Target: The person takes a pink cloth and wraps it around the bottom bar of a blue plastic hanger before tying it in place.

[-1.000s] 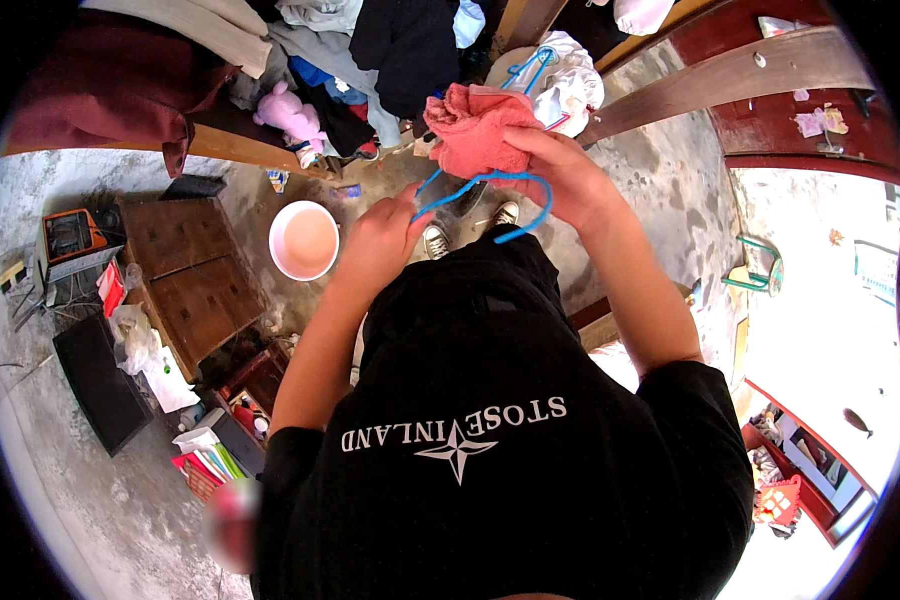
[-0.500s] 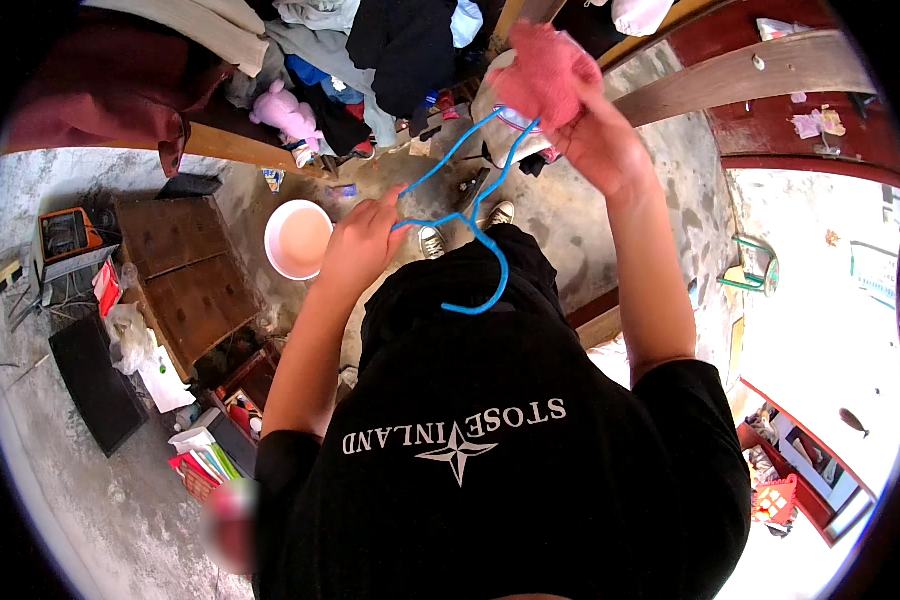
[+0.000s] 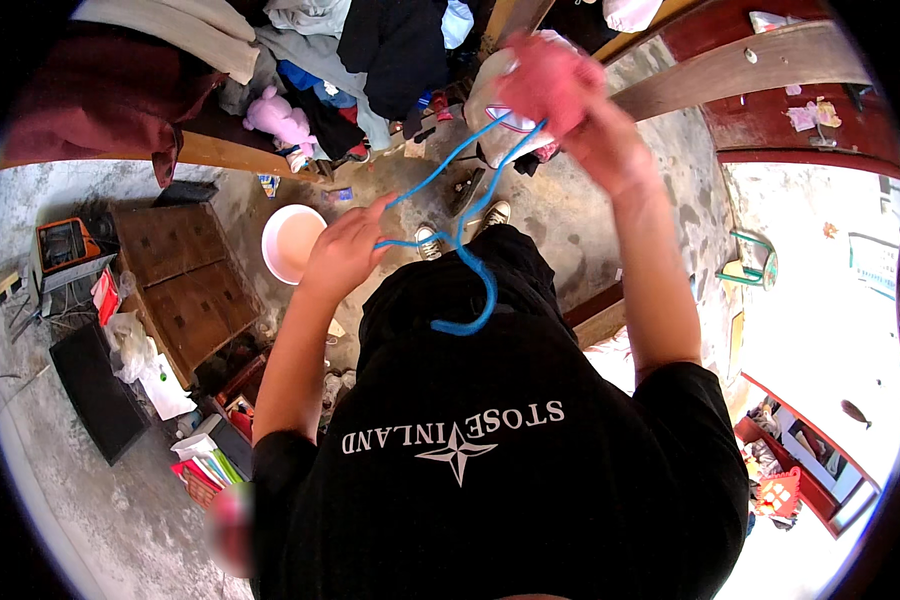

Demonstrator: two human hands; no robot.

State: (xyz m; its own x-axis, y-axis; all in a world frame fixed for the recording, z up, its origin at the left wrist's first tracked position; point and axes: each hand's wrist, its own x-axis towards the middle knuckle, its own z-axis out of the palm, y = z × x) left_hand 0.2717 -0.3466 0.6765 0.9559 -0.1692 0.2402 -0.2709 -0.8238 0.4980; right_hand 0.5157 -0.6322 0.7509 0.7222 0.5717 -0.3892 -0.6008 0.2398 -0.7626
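Note:
My left hand (image 3: 342, 250) is closed around one end of a blue clothes hanger (image 3: 489, 284), whose hook curves down in front of my dark shirt. At the hanger's far end, my right hand (image 3: 612, 145) grips a bunched pinkish-red cloth (image 3: 548, 88). The cloth meets the blue wire there and hides its tip. Both the cloth and my right hand are blurred by motion.
A white basin (image 3: 292, 245) of cloudy liquid stands on the floor to the left. Ahead, a pale sack (image 3: 490, 130) sits below a shelf heaped with clothes and a pink plush toy (image 3: 279, 120). A brown wooden cabinet (image 3: 185, 280) is at left.
My left hand has shifted slightly left with the hanger, and the hook has swung a little left and down. The cloth stays at the far end in my right hand, now more blurred.

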